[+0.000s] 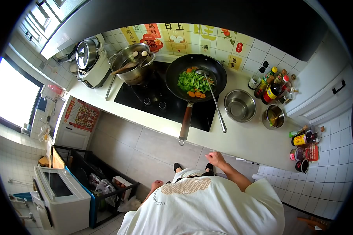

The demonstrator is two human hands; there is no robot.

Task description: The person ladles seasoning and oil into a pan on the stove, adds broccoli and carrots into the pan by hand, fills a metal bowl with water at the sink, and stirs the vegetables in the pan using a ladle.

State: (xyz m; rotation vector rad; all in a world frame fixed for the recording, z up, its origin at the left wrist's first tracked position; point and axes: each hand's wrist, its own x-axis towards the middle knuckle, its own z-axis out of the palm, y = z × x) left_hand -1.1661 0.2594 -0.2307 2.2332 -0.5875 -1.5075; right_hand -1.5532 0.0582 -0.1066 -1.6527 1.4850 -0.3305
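Observation:
My right hand hovers in front of the counter edge with its fingers curled in, and nothing shows in it. Close to my body, my left hand hangs low, also curled and small in view, touching nothing I can see. Ahead on the black stove sits a wok with its wooden handle pointing toward me. Chopped green vegetables and orange slices lie inside it. A long metal ladle rests in the wok, its handle reaching out over the counter.
Left of the wok stands a steel pot holding eggs and a wooden spoon. To the right are a steel bowl, a smaller metal bowl and several sauce bottles. A rice cooker stands far left.

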